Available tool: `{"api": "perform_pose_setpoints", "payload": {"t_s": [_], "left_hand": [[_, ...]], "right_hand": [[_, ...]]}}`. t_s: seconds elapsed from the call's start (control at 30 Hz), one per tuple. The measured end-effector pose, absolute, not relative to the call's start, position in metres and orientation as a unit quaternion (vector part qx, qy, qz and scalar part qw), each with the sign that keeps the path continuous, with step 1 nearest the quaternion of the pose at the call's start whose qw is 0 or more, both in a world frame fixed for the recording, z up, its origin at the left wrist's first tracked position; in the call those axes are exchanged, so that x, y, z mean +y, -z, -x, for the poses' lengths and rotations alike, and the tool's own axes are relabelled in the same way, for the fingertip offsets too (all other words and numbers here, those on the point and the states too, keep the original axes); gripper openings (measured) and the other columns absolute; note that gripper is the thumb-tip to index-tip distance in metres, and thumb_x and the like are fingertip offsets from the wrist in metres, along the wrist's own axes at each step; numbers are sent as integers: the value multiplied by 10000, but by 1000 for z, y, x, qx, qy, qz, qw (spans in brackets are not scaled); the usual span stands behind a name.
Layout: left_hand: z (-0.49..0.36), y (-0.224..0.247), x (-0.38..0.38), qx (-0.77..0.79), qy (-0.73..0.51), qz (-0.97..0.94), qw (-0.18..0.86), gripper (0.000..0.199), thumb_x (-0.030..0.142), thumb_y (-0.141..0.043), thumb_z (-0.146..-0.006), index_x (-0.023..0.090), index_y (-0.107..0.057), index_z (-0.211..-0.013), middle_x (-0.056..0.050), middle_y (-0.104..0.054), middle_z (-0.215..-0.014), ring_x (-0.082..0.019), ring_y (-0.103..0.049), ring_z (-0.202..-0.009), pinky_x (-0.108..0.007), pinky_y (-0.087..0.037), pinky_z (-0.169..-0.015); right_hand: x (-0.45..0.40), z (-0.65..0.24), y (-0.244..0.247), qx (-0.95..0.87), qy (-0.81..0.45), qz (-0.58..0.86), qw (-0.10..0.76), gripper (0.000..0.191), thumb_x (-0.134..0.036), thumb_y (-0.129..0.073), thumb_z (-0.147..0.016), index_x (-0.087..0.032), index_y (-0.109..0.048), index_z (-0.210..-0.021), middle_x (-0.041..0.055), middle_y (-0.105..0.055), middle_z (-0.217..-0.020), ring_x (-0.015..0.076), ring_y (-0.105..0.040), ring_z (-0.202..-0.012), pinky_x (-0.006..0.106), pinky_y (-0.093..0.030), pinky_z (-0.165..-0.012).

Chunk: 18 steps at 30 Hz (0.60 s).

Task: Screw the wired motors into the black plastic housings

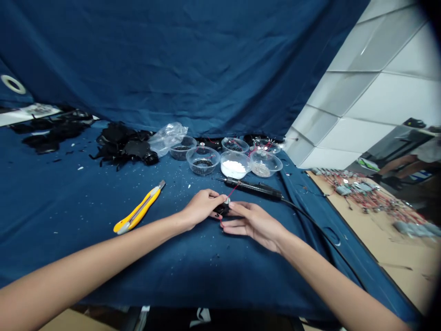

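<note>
Near the middle of the blue cloth, my left hand (203, 208) grips a small black part (222, 209) with its thumb and fingers. My right hand (253, 224) touches the same part from the right, thumb against it and fingers curled below. A red wire (234, 189) rises from the part, and more red wire hangs beneath it near my right fingertips. Just beyond my hands lies a black electric screwdriver (257, 189), its tip pointing left and its cable running off to the right. A yellow utility knife (139, 210) rests at the left.
Clear plastic bowls hold black bits (203, 166), white pieces (234, 169) and small metal parts (262, 169). Black parts (126, 145) and a plastic bag (169, 137) lie at the back left. Wired parts (368, 195) cover a table on the right; a person's legs show beyond.
</note>
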<state>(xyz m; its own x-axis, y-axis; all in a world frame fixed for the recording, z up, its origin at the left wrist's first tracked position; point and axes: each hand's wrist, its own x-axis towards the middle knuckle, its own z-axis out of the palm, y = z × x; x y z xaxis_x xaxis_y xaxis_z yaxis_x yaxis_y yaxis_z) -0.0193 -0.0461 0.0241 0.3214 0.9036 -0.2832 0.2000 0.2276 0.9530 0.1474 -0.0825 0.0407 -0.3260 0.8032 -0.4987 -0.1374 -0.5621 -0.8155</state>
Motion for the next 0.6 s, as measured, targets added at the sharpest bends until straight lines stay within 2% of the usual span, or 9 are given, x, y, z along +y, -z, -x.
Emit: {"api": "perform_pose_setpoints", "payload": {"t_s": [0.1,0.17,0.23,0.3,0.37,0.47,0.53,0.6], "left_hand": [[26,-22,-35,547,-248,-630,492,413,475,-563,-864,113,-607,-1058,-127,-665,-1034,-209,-664,-798,-323,-539,-706],[34,-20,-30,564,-231,-669,425,438,524,-588,-822,133,-640,-1014,-129,-675,-999,-274,-640,-901,-373,-496,-786],[43,-19,-27,562,-217,-706,372,415,537,-564,-824,151,-668,-940,-128,-674,-996,-310,-593,-1014,-409,-432,-886],[54,-22,-22,548,-212,-733,341,384,504,-523,-850,159,-671,-929,-122,-668,-1018,-304,-571,-1050,-402,-403,-909],[65,-29,-10,537,-216,-752,316,367,470,-467,-883,165,-652,-970,-105,-666,-1036,-265,-586,-1009,-359,-412,-871],[78,-46,29,519,-230,-778,269,373,433,-376,-931,165,-609,-1045,-87,-666,-1052,-210,-603,-936,-300,-414,-807],[81,-56,68,496,-217,-805,240,341,376,-395,-924,144,-605,-1061,-94,-666,-1054,-198,-598,-934,-281,-404,-800],[76,-60,108,463,-165,-838,237,251,282,-501,-859,135,-642,-1006,-84,-680,-1030,-182,-604,-915,-254,-402,-786]], "right_hand": [[-90,-141,-40,-401,-681,530,307,693,-359,-673,-831,-112,-315,-1372,85,-671,-872,157,-690,-692,279,-589,-670],[-93,-140,-35,-481,-638,539,266,637,-350,-674,-825,-117,-367,-1332,38,-657,-792,97,-630,-554,177,-512,-502],[-94,-141,-31,-523,-634,523,226,531,-355,-674,-817,-121,-462,-1245,34,-651,-804,82,-612,-551,145,-453,-437],[-93,-146,-32,-506,-655,516,218,467,-366,-671,-812,-127,-515,-1182,66,-651,-901,124,-661,-688,174,-507,-485],[-88,-155,-35,-459,-667,534,244,448,-375,-670,-812,-134,-531,-1163,104,-639,-1023,181,-684,-831,247,-577,-573],[-69,-175,-37,-355,-673,582,287,456,-374,-689,-801,-129,-530,-1151,153,-616,-1157,217,-702,-845,317,-611,-649],[-51,-190,-33,-264,-688,605,302,478,-385,-693,-803,-94,-531,-1145,176,-638,-1130,221,-710,-834,304,-613,-684],[-33,-202,-26,-177,-708,612,304,546,-476,-672,-803,-39,-558,-1109,188,-672,-1035,222,-710,-832,265,-608,-686]]}}
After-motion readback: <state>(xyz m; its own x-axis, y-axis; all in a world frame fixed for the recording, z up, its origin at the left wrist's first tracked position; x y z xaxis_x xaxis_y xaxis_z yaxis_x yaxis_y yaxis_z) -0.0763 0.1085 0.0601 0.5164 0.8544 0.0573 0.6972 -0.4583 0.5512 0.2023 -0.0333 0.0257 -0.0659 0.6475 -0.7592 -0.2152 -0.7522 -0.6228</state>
